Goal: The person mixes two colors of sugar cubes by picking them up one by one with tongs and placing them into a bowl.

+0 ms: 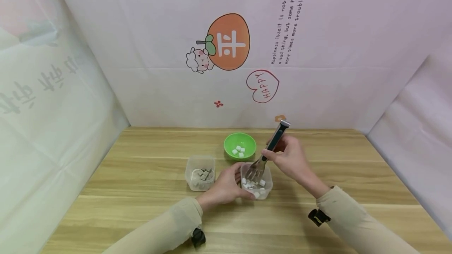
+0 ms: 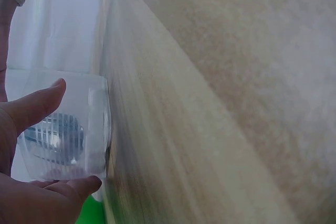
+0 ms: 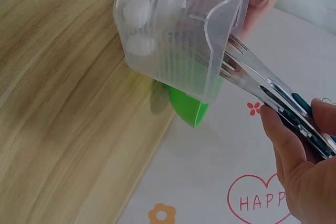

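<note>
My left hand (image 1: pixel 226 186) holds the side of a clear plastic container (image 1: pixel 268 188), thumb and fingers spread around its wall. Several white cubes (image 1: pixel 262 182) lie in the bottom of it. In my right hand (image 1: pixel 292 159) is a pair of metal tongs (image 1: pixel 274 139) with dark grips, tilted so that the pronged tips reach down inside the container. In the right wrist view the prongs (image 3: pixel 236 61) pass behind the container's wall. Whether a cube sits between the tips cannot be made out.
Just behind the container stands a green bowl (image 1: pixel 230 140) with several white cubes (image 1: pixel 238 148) inside. To the left a second clear container (image 1: pixel 191 164) holds several greyish cubes (image 1: pixel 205 175). All stand on a wood-grain table (image 1: pixel 148 167), backed by a printed white cloth (image 1: pixel 159 89).
</note>
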The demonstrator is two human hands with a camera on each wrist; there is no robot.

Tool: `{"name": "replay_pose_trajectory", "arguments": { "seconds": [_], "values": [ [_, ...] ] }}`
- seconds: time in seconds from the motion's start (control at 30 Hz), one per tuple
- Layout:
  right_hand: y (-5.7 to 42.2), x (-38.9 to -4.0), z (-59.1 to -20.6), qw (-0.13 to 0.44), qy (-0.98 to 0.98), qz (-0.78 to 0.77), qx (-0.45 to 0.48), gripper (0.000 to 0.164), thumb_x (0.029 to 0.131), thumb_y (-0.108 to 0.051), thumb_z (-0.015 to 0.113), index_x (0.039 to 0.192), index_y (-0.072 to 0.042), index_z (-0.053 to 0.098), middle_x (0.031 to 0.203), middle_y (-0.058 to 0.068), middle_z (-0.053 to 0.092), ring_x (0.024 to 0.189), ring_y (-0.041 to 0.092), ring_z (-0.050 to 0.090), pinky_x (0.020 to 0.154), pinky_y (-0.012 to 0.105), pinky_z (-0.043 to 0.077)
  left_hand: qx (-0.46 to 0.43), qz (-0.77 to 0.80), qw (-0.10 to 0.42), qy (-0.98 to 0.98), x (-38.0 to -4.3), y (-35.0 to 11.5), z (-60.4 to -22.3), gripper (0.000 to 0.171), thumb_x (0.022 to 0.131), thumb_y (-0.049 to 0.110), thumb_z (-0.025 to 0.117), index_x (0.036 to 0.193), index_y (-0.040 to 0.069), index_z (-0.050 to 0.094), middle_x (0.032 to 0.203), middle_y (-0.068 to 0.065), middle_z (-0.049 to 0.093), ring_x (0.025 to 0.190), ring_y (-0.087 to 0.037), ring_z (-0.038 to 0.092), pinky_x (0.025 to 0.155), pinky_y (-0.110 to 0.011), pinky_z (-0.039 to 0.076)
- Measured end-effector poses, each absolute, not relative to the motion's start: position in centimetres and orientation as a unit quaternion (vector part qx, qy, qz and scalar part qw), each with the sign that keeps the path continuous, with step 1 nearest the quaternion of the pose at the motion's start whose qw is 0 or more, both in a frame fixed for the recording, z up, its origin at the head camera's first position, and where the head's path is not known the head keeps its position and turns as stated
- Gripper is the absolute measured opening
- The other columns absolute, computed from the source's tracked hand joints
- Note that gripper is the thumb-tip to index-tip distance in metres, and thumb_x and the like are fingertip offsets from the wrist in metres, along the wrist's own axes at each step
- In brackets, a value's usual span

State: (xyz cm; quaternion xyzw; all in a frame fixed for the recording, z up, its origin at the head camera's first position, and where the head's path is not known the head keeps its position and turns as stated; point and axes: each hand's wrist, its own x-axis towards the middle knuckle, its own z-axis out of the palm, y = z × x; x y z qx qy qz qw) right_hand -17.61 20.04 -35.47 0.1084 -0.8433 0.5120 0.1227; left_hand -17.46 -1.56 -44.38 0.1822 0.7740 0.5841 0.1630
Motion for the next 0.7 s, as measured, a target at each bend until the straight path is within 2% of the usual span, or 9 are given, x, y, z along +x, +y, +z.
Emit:
{"name": "replay_pose_trajectory", "arguments": {
  "seconds": [0.7],
  "values": [
    [18.5, -18.5, -35.3, 0.084, -0.873, 0.453, 0.157, 0.018, 0.087, -0.001, 0.083, 0.099, -0.002, 0.069, 0.082, 0.004, 0.072, 0.074, 0.021, 0.069, 0.063, 0.030, 0.058, 0.183, 0.576, 0.164, 0.780, -17.5, -1.6, -44.3, 0.101, 0.071, 0.004, 0.098, 0.155, 0.002, 0.043, 0.156, -0.016, 0.051, 0.143, -0.030, 0.050, 0.119, -0.039, 0.042]
  ]
}}
